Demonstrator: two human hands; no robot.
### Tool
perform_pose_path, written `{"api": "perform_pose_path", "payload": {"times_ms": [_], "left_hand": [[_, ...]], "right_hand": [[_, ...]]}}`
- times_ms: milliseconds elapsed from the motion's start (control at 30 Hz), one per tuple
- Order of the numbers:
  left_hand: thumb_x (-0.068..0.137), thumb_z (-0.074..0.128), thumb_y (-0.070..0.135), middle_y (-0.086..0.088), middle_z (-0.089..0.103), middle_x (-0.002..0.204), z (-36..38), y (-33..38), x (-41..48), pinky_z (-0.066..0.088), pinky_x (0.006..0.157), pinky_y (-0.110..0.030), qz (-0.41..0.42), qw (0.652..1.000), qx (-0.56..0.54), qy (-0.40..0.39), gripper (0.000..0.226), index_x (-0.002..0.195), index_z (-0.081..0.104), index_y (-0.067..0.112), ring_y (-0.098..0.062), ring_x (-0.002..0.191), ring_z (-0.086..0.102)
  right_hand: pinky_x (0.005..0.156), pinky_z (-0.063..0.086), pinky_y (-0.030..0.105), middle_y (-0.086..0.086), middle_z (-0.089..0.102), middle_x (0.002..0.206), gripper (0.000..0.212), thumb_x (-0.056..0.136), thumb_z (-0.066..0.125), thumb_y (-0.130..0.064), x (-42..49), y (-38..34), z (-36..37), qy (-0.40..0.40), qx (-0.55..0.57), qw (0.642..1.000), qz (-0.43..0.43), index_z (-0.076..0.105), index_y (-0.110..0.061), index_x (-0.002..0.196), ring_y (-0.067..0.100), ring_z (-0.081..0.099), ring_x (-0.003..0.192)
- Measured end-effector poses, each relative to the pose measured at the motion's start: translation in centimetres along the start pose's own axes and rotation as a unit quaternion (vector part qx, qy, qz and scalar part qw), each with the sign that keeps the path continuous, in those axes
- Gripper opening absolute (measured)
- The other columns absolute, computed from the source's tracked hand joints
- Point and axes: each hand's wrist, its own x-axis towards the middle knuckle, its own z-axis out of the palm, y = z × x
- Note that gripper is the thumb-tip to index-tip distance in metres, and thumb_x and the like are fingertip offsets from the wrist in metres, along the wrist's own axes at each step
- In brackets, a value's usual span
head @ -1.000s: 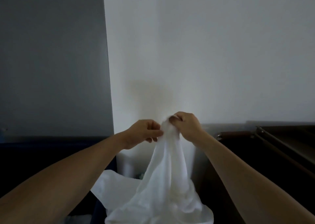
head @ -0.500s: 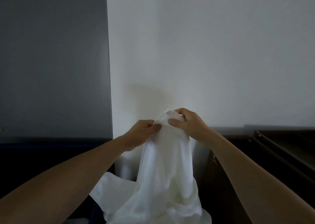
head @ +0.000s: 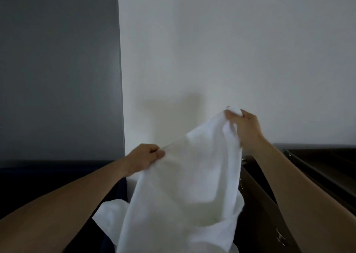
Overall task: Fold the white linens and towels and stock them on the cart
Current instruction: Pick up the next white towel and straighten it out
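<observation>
left hand [head: 144, 159] fist pinching white linen [head: 185, 191] edge, center frame | right hand [head: 245, 129] clenched on its corner, higher right | bare wall [head: 231, 41] behind, dark cabinet [head: 317, 168] lower right

The linen [head: 185, 185] hangs before the wall [head: 231, 50], cabinet [head: 317, 172] to its right.

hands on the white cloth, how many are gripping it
2: the left hand pinches the white cloth at its lower-left edge; the right hand grips the upper-right corner.
</observation>
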Motion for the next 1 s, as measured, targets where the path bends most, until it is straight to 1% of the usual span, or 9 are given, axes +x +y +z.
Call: {"api": "perform_pose_path", "payload": {"times_ms": [100,200,367,467,600,700,800,867,1000], "left_hand": [[0.095,0.061,0.041,0.005,0.056,0.067,0.4,4.6,1.2,0.041,0.058,-0.026,0.081,0.993,0.075,0.027,0.036,0.073,0.059,0.013,-0.008,0.059,0.049],[0.096,0.059,0.039,0.005,0.06,0.075,1.1,8.2,1.4,0.043,0.059,-0.022,0.144,0.984,0.1,-0.017,0.031,0.085,0.066,0.011,-0.005,0.062,0.05],[0.098,0.058,0.031,0.003,0.062,0.084,1.3,8.0,0.5,0.047,0.066,-0.023,0.108,0.989,0.059,-0.088,0.026,0.094,0.066,0.007,-0.008,0.072,0.056],[0.096,0.061,0.029,-0.013,0.067,0.093,1.9,5.2,-0.6,0.053,0.07,-0.028,0.048,0.992,-0.029,-0.109,0.034,0.1,0.063,-0.004,-0.023,0.081,0.064],[0.096,0.061,0.034,-0.029,0.064,0.116,2.4,1.1,-2.3,0.049,0.098,-0.051,-0.015,0.991,-0.07,-0.114,0.048,0.114,0.06,-0.01,-0.033,0.097,0.065],[0.096,0.06,0.03,-0.028,0.065,0.107,1.3,1.6,-1.5,0.051,0.093,-0.048,0.002,0.99,-0.137,-0.036,0.047,0.11,0.058,-0.015,-0.03,0.092,0.06],[0.095,0.063,0.031,-0.002,0.059,0.072,0.3,4.5,0.0,0.046,0.057,-0.028,0.046,0.989,-0.141,-0.004,0.033,0.087,0.061,-0.001,-0.018,0.067,0.054],[0.094,0.065,0.032,0.003,0.057,0.065,0.2,6.3,0.7,0.042,0.047,-0.023,0.076,0.989,-0.119,-0.044,0.026,0.083,0.062,0.009,-0.012,0.057,0.053],[0.091,0.069,0.035,0.001,0.068,0.078,0.3,6.9,0.5,0.05,0.055,-0.021,0.081,0.988,-0.053,-0.123,0.026,0.092,0.069,0.008,-0.009,0.067,0.064]], "right_hand": [[0.095,0.053,0.049,0.016,0.072,0.11,0.036,0.086,0.074,-0.018,-1.7,1.0,1.9,-0.2,-0.059,0.978,0.026,0.069,-0.023,0.122,0.028,0.067,0.096],[0.079,0.057,0.031,0.004,0.075,0.096,0.025,0.091,0.067,-0.01,-3.9,1.5,3.7,-0.323,-0.068,0.942,0.058,0.072,-0.022,0.113,0.017,0.069,0.086],[0.071,0.048,0.035,0.01,0.065,0.08,0.019,0.094,0.066,-0.017,-4.4,1.6,3.1,-0.269,-0.155,0.951,0.018,0.068,0.002,0.09,0.02,0.06,0.074],[0.06,0.044,0.031,0.002,0.063,0.067,0.018,0.091,0.069,-0.023,-3.2,0.1,2.0,-0.144,-0.142,0.979,-0.032,0.067,-0.011,0.078,0.017,0.056,0.061],[0.052,0.044,0.027,-0.001,0.064,0.059,0.017,0.083,0.068,-0.028,-1.3,-2.1,-0.4,0.017,-0.018,1.0,-0.018,0.068,-0.018,0.069,0.017,0.059,0.054],[0.063,0.049,0.024,-0.006,0.071,0.079,0.005,0.087,0.072,-0.025,-1.5,-1.5,-0.6,-0.065,-0.073,0.995,-0.012,0.07,-0.026,0.091,0.017,0.066,0.072],[0.076,0.05,0.019,-0.013,0.067,0.108,0.042,0.089,0.072,-0.021,-2.7,-0.4,1.4,-0.231,-0.142,0.962,-0.03,0.059,-0.035,0.125,0.001,0.066,0.086],[0.08,0.052,0.019,-0.016,0.066,0.115,0.031,0.089,0.071,-0.017,-3.9,0.4,3.4,-0.323,-0.15,0.934,-0.016,0.065,-0.033,0.116,0.0,0.066,0.091],[0.067,0.049,0.023,-0.006,0.066,0.073,0.018,0.092,0.067,-0.013,-5.0,1.6,4.9,-0.337,-0.171,0.926,0.006,0.067,-0.021,0.077,0.01,0.061,0.069]]}}
